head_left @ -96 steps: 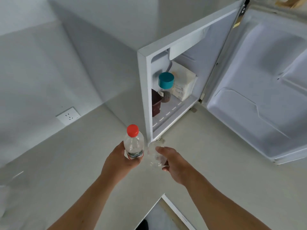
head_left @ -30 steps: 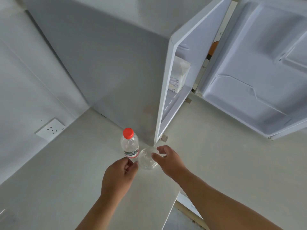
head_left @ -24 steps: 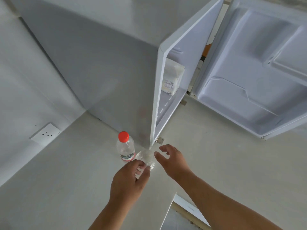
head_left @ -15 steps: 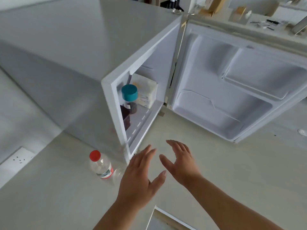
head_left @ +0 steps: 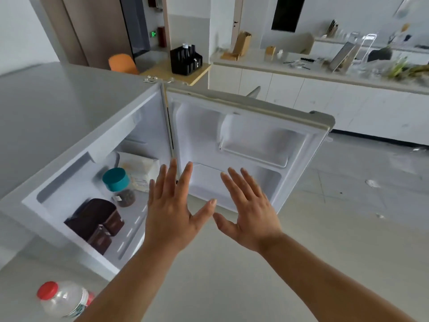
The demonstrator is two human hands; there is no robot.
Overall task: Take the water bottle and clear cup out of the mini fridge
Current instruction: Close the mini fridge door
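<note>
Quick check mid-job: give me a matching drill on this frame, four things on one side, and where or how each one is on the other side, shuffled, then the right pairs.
Things:
1. water bottle
2. teal-lidded jar
3. left hand
4. fridge door

Places or states:
A. swung wide open, its shelves bare
B. inside the mini fridge, behind the dark brown container
C. on the floor outside, beside the fridge's front corner
D. held open and empty, fingers spread

Pairs: 1-C, 2-B, 3-D, 4-A
</note>
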